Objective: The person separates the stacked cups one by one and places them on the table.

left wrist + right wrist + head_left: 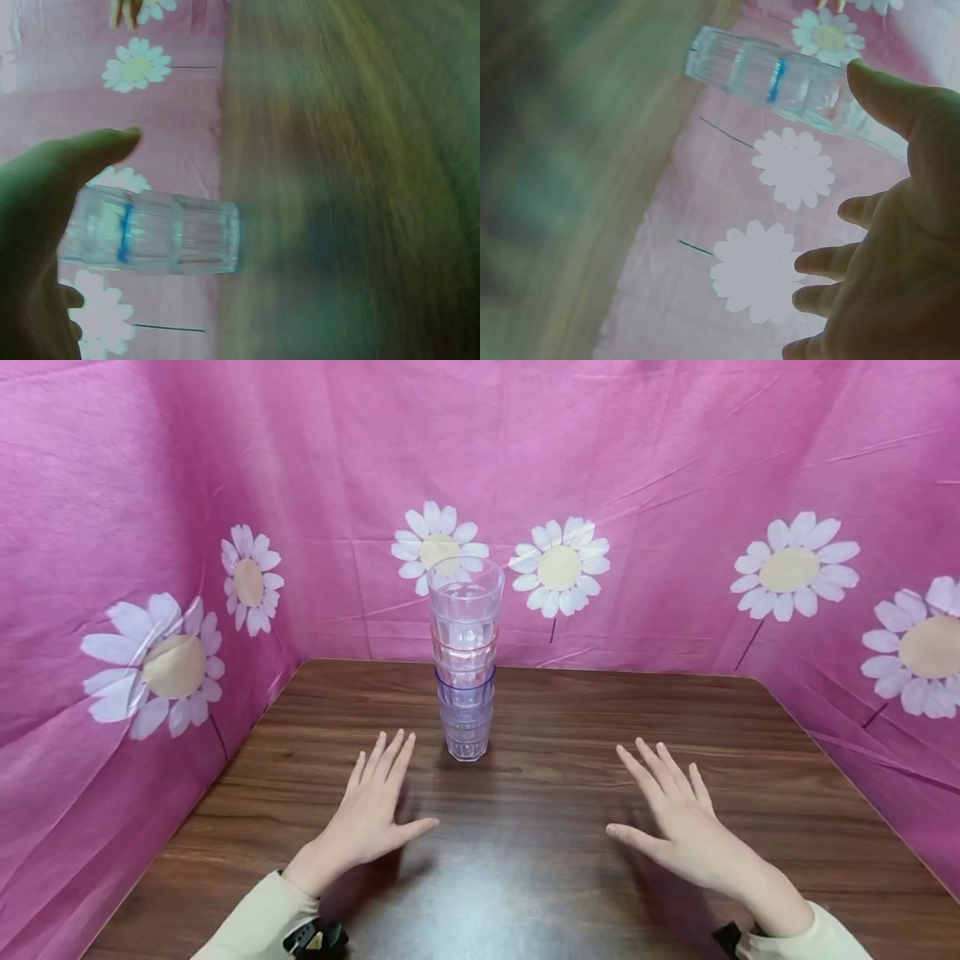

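Note:
A tall stack of clear plastic cups stands upright on the wooden table, one nested in another. One cup has a blue rim and another a reddish rim. To the left of the stack and nearer the front, my left hand holds nothing, its fingers straight and thumb spread. My right hand is likewise empty with fingers spread, farther off on the right side. Both wrist views show the cups beyond the thumb: the stack in the left one, and the same stack in the right one.
The dark brown wooden table has its far edge just behind the cups. A pink cloth with large white daisies hangs behind the table and along both sides. Light glares off the table's front middle.

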Demonstrator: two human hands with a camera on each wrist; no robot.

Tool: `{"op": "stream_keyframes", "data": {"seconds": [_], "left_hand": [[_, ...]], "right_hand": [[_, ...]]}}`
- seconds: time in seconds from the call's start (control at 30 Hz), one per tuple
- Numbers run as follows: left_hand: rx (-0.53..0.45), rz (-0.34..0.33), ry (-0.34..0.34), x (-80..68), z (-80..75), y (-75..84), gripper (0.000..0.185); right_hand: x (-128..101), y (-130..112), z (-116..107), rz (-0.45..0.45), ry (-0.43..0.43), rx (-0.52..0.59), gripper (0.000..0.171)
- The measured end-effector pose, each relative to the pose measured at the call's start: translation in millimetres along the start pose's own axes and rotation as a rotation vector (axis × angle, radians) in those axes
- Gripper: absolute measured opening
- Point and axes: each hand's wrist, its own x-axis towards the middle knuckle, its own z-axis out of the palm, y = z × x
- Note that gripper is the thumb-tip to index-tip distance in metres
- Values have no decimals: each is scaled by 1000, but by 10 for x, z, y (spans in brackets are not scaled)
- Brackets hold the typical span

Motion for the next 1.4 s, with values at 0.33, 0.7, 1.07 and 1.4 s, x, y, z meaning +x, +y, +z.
{"op": "stream_keyframes", "data": {"seconds": [0.33, 0.7, 1.07, 1.4], "left_hand": [[-399, -155, 56, 390, 163, -101, 116], [-733, -203, 131, 754, 492, -239, 117], [-1066, -193, 107, 913, 855, -355, 113], [-1113, -290, 145, 1035, 1067, -398, 101]], "right_hand": [[374, -32, -292, -87, 57, 82, 95], [859, -172, -547, -143, 132, 174, 91], [1434, -474, -535, -230, 267, 361, 84], [1931, -693, -498, -219, 295, 778, 86]]}}
